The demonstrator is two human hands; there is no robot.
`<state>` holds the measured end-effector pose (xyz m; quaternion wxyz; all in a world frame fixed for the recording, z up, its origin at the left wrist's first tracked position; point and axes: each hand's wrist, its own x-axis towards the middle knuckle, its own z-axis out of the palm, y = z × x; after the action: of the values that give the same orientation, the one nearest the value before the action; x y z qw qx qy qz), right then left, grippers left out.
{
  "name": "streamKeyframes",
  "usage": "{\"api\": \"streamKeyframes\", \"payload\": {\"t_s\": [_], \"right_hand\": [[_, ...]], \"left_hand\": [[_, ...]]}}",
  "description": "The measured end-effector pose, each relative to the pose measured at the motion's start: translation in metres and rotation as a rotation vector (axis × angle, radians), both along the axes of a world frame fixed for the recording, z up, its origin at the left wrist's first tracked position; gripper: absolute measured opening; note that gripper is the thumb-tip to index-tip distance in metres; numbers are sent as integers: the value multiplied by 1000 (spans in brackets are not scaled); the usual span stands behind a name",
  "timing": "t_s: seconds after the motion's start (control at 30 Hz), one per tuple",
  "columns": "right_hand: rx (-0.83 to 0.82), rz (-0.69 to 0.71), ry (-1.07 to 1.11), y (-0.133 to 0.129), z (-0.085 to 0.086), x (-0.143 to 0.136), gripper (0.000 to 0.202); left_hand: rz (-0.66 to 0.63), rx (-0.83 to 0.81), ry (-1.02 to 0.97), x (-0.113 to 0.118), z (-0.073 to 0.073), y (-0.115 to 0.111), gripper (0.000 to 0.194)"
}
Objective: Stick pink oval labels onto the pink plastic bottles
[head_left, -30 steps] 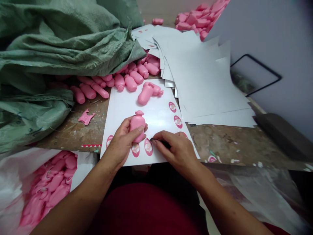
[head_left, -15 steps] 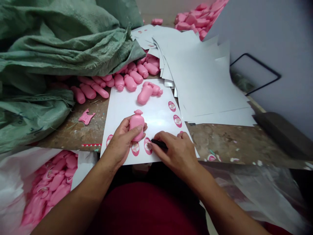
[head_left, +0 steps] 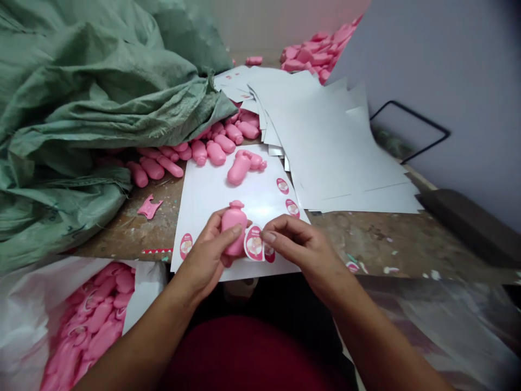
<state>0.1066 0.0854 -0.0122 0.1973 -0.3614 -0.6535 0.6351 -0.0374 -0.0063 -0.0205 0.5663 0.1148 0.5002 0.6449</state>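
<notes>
A pink bottle (head_left: 233, 224) stands upright in my left hand (head_left: 207, 252), the thumb across its front. My right hand (head_left: 307, 244) pinches the edge of an oval pink-and-white sticker (head_left: 254, 243) between thumb and forefinger, close beside the bottle. Both hands are over a white sticker sheet (head_left: 207, 198) with a few oval stickers along its edges. Two more pink bottles (head_left: 239, 169) lie on the upper part of that sheet. The black object seen earlier at my right hand is not visible.
A green woven sack (head_left: 122, 103) covers part of a bottle pile (head_left: 226, 142) at the left. White sheets (head_left: 334, 146) are stacked at the right. A pink cut piece (head_left: 149, 207) lies on the table. At lower left is a bag of pink bottles (head_left: 100, 315).
An oval sticker has come up off the sheet and is now in my right hand's fingers. The black object there is out of sight. The camera view has shifted slightly.
</notes>
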Motion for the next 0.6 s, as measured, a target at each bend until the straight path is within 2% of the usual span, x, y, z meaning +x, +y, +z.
{"api": "streamKeyframes", "payload": {"t_s": [0.1,0.17,0.3,0.6], "right_hand": [[14,14,4,-2,1,-2,25],[21,17,9,-2,0,-3,26],[21,30,12,-3,-1,-4,26],[13,11,5,-6,-4,-8,29]], "left_hand": [[-40,54,-166,7,6,-4,31],[-40,61,-214,10,8,-5,38],[-12,61,-206,15,9,-5,46],[22,55,-170,19,3,-8,47]]}}
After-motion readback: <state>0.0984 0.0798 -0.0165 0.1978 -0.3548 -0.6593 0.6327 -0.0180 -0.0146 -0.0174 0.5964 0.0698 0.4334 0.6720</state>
